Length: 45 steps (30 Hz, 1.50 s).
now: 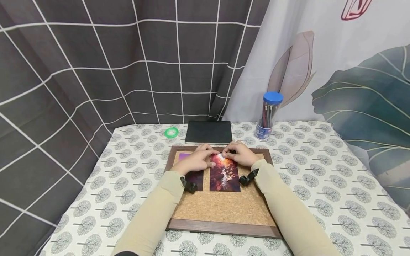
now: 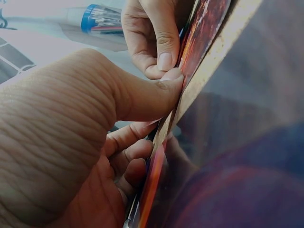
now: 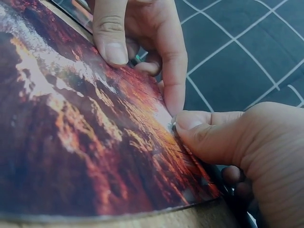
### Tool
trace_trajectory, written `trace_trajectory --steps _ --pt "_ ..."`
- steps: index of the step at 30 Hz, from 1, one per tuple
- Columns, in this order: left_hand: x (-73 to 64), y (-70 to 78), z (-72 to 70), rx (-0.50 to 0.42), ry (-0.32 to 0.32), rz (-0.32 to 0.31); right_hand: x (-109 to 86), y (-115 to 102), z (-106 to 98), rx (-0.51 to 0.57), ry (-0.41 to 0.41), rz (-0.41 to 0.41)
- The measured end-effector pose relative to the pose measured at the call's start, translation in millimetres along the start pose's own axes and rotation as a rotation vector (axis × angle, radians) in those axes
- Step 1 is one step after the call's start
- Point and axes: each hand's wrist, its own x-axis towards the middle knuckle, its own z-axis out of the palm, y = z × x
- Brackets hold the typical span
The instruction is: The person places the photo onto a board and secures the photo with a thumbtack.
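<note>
A glossy red-and-orange picture card point(image 1: 224, 177) lies on a wood-framed cork board point(image 1: 224, 210). My left hand point(image 1: 196, 160) reaches over from the left. Its thumb point(image 3: 115, 53) presses on the card's face, and its index finger extends along the top edge. At the middle of that edge my right hand point(image 1: 241, 154) pinches a small silvery thumbtack point(image 3: 174, 127) between thumb and index finger. The tack's point is hidden. A second card point(image 1: 196, 181), dark with a purple top, lies to the left, partly under my left hand and wrist.
Behind the board lies a black notebook point(image 1: 209, 132), with a green ring-shaped item point(image 1: 171, 132) left of it. A clear pencil tub point(image 1: 267, 115) with a blue lid stands at the back right. Tree-print cloth point(image 1: 134, 174) covers the table, and curtains point(image 1: 160, 53) hang behind.
</note>
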Motion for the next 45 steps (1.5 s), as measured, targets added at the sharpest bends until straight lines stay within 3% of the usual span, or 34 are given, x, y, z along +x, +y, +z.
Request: trace_trajectory --steps 27,45 --pt "-0.5 -0.6 -0.2 -0.011 0.004 0.008 1.2 -5 0 0.027 0.021 0.037" --pt "0.7 -2.6 1.5 -0.005 0.01 0.007 3.7 -10 -1 0.063 0.026 0.167"
